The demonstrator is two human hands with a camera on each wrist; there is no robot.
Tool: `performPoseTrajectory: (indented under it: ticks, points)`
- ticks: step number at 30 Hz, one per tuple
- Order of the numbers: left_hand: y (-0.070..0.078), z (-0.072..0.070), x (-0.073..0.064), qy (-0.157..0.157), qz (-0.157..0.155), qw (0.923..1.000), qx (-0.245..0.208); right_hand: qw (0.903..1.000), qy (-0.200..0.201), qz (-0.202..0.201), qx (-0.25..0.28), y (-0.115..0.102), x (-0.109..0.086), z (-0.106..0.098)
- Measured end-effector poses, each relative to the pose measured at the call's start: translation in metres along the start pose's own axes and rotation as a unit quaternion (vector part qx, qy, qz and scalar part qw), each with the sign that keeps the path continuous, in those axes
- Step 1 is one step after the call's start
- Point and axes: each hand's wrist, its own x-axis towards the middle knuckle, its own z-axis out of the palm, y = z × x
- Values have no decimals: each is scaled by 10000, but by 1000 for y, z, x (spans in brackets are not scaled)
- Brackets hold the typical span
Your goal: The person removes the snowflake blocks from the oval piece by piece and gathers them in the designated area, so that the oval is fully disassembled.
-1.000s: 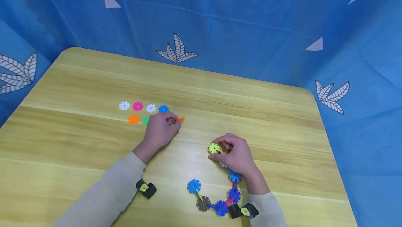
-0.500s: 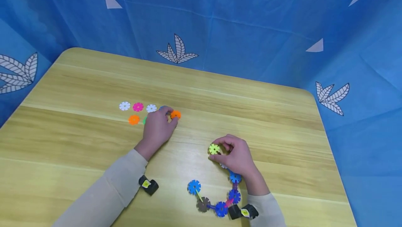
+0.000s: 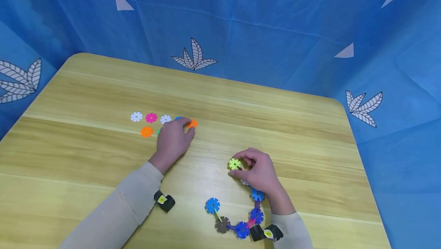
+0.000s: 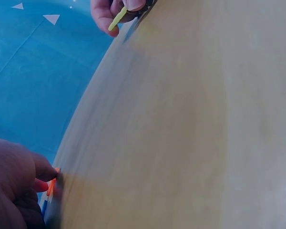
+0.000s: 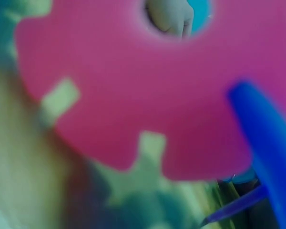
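Observation:
In the head view, my left hand (image 3: 173, 140) has its thumb and index finger at the edges of an orange notched plastic disc (image 3: 193, 123), which looks flat at the right end of the upper row. The left wrist view shows a fingertip touching this disc (image 4: 52, 185). My right hand (image 3: 260, 168) pinches a yellow-green notched disc (image 3: 234, 164), the end of a curved chain of interlocked discs; its other end is a blue disc (image 3: 212, 205). Close to the right wrist camera, a pink disc (image 5: 109, 95) of the chain fills much of the view.
Left of my left hand lie a white disc (image 3: 136, 117), a pink disc (image 3: 151, 118), another white disc (image 3: 165, 119) and an orange disc (image 3: 146, 131). A blue and a green disc are partly covered by the hand. Behind the wooden table (image 3: 275, 126) hangs a blue cloth (image 3: 262, 30).
My left hand has shifted slightly left and away from me, and the orange disc has turned from edge-on to face-up beside the blue one. The right hand keeps its grip, almost still.

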Motion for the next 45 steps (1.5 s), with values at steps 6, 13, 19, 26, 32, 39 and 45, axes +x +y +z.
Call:
performPoseTrajectory:
  ticks: [6, 13, 19, 26, 32, 39, 45]
  points:
    - [-1, 0, 3, -86, -190, 9996, -201, 10000, 30, 35, -22, 1, 0, 1]
    - [-1, -1, 4, -106, -363, 9984, -432, 10000, 4, 58, -23, 0, -1, 0]
    - [4, -1, 0, -114, -235, 9965, -793, 10000, 8, 88, 8, -1, -2, -1]
    - [23, 3, -16, -994, 358, 9855, -1329, 10000, 17, -30, -8, -2, -3, -2]
    - [39, 8, -29, -1933, 761, 9653, -1580, 9999, 35, -105, 13, -2, -4, -2]
    - [43, 15, -34, -2170, 1077, 9592, -1457, 10000, -41, -23, 78, -16, -5, -5]
    - [41, 16, -34, -2138, 1104, 9608, -1379, 9992, -326, -20, -251, -15, -6, -11]
